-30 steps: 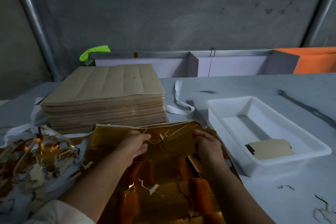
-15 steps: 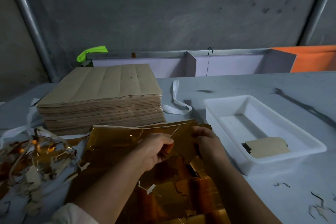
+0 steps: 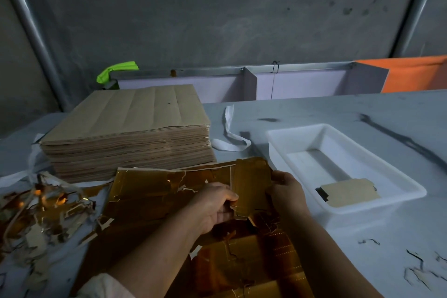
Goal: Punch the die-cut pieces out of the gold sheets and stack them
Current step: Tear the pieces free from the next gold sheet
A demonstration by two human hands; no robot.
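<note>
Both hands have one gold die-cut piece (image 3: 251,184): left hand (image 3: 212,203) curled round its left edge, right hand (image 3: 287,191) pinching the right edge, fingertips tucked behind the foil. It's held up over the gold sheet (image 3: 150,191) at the desk's (image 3: 338,109) near edge. Torn fully free? Hard to say, maybe not. The sheet's bottom is cut off from view. Brown stack (image 3: 135,133) sits behind it, scrap heap (image 3: 43,208) by the left edge, white tray (image 3: 362,214) to the right with one cut piece (image 3: 350,192) inside.

The scene is dim, with a cool grey tone. The gold sheet (image 3: 150,191) and the scrap pile (image 3: 43,205) give small orange glints. The white tray (image 3: 297,128) is the brightest part. The pole (image 3: 33,31) at the left edge leans and bends from the wide lens, and the wall (image 3: 217,7) looks soft.
</note>
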